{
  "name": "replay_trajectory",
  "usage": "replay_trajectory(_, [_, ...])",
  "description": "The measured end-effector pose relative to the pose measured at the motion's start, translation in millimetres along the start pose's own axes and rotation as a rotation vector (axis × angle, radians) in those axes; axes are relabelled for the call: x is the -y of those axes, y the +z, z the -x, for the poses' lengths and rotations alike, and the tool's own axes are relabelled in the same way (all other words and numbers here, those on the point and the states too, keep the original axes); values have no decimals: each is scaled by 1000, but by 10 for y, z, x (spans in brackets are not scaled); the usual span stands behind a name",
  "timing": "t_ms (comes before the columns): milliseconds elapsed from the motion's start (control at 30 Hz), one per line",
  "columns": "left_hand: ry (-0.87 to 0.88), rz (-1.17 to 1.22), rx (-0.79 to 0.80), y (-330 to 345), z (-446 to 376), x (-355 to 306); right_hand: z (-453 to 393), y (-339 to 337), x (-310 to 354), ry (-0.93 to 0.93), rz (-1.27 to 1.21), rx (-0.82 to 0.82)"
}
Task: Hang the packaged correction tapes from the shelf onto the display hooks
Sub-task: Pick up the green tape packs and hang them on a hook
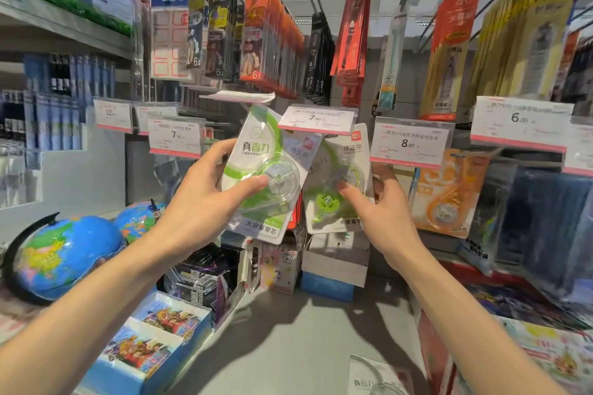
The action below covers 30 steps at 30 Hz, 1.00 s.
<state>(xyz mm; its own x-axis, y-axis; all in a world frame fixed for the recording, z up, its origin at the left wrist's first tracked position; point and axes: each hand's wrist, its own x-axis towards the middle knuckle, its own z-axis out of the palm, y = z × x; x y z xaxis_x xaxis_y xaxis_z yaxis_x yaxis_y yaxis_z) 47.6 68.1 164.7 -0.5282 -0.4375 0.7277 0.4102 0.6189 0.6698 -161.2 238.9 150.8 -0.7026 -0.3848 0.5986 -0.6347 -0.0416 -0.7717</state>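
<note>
Left hand (205, 202) grips tilted pack (263, 170), thumb on blister, top under the 7.90 tag (317, 120) | right hand (382, 212) pinches second pack (337, 183) hanging just right of it | hook hidden behind the tag | your left is nearer: pack's long axis leans right, top must level with the hook.

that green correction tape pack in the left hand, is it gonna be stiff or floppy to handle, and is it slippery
The green correction tape pack looks fairly stiff: its card stays flat though the left hand grips only one side. It is probably light, since a thumb-and-finger hold carries it. The clear blister looks glossy, so it may be a bit slippery under the thumb.
</note>
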Motion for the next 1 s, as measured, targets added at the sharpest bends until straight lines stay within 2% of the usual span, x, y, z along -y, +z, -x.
replay_trajectory(400, [-28,20,4,-13,13,11,-40,86,31,-15,28,-22])
replay_trajectory(500, [-63,26,11,7,41,102,-35,124,-1,-23,134,-91])
replay_trajectory(667, [-130,16,42,90,50,310,-120,227,-62,-18,240,-107])
replay_trajectory(867, [-189,-12,-13,130,-96,485,-330,370,-185,-89,289,-151])
replay_trajectory(1000, [-225,-17,-31,139,-136,547,-437,425,-205,-25,418,-153])
